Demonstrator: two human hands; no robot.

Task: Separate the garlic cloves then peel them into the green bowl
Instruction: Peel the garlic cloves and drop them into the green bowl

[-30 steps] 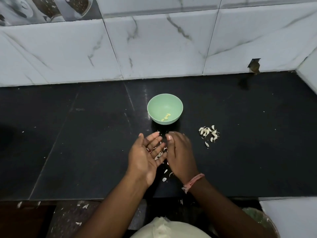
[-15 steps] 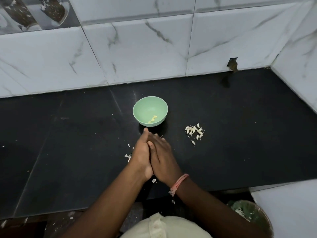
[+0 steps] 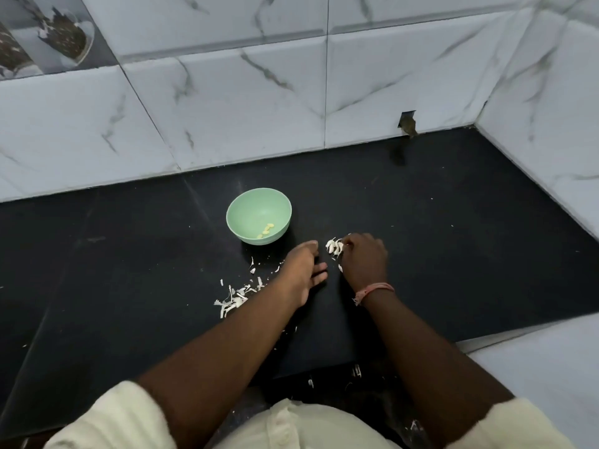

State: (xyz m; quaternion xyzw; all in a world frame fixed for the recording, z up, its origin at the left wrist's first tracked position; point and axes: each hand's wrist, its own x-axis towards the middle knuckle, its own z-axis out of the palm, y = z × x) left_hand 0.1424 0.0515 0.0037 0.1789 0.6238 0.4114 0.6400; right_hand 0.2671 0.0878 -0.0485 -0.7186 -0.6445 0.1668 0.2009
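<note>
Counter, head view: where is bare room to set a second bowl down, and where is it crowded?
Free: the black counter right of the right hand up to the side wall, and the stretch left of the green bowl. Crowded: the unpeeled cloves at the right hand, the peel scraps by the left hand.

Bowl (image 3: 258,216) behind peels (image 3: 234,295); unpeeled cloves (image 3: 334,246) to its right.

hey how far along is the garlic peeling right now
Done: a few peeled cloves lie in the green bowl, skins on the counter. In hand: the right hand reaches into the unpeeled cloves; the left hand rests beside. Left: most of that pile.
</note>
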